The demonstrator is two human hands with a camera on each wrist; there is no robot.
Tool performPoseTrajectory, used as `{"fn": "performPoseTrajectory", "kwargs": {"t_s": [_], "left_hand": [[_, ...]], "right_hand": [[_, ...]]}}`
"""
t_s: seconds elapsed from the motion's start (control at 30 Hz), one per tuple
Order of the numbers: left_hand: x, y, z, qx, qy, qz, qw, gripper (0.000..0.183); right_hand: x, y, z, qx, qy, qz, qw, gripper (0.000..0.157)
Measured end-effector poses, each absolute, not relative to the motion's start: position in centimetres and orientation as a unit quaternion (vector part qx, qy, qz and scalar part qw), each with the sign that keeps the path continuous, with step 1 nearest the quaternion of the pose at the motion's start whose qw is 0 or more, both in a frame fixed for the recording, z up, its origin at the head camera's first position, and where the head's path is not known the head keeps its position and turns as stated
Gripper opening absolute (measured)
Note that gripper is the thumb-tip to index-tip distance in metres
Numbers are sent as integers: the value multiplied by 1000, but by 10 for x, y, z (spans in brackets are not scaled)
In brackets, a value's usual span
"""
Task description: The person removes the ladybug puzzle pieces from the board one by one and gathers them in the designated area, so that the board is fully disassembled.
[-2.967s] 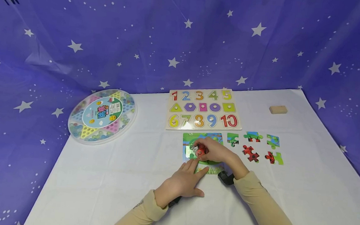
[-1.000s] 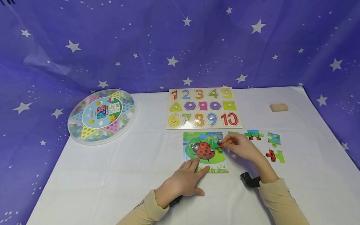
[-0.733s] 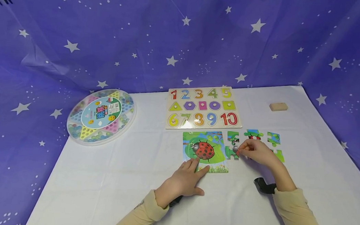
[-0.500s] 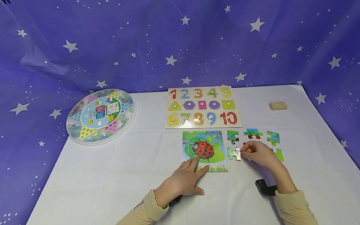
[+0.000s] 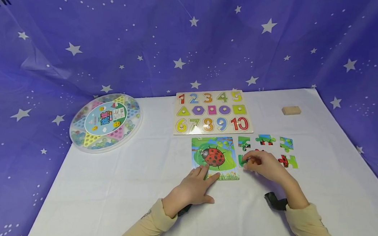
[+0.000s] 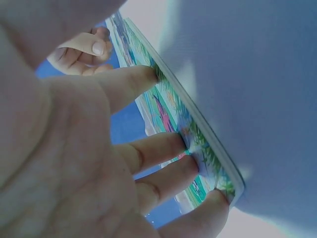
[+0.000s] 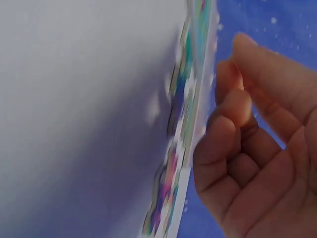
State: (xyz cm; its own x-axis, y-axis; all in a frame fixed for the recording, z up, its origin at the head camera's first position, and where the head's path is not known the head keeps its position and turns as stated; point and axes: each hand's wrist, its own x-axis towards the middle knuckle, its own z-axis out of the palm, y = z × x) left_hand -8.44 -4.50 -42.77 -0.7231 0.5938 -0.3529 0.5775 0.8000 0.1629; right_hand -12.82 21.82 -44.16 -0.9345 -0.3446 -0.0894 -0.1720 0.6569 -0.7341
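Observation:
A ladybug jigsaw board [image 5: 220,158] lies flat in the middle of the table. My left hand [image 5: 192,188] rests on its lower edge; the left wrist view shows several spread fingertips pressing on the printed grass border. Right of the board, my right hand [image 5: 268,166] is over a green jigsaw piece [image 5: 241,161], with loosely curled fingers at its right side. No piece shows between those fingers in the right wrist view. Around it lie a corner piece [image 5: 244,143], a blue-topped piece [image 5: 265,139], a leafy piece [image 5: 286,143] and a red-and-green piece [image 5: 288,161]. Another red piece is mostly hidden.
Behind the jigsaw lies a wooden number-and-shape board [image 5: 213,112]. A round Chinese checkers case [image 5: 105,122] with marbles is on the left. A small wooden block [image 5: 291,110] sits at the back right. A starry purple cloth hangs behind the white table.
My right hand carried a piece off the ladybug picture and set it down just right of the board. It then shifted right and came back left over that piece. My left hand stayed put.

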Motion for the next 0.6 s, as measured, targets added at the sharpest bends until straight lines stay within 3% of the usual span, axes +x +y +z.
{"fn": "performPoseTrajectory", "kwargs": {"t_s": [0.33,0.6], "left_hand": [[-83,-46,-427,317,929,12,192,76],[-84,-46,-429,322,928,8,187,76]], "right_hand": [[-123,184,-445,-228,887,-359,180,60],[-128,169,-445,-217,907,-312,181,65]]}}
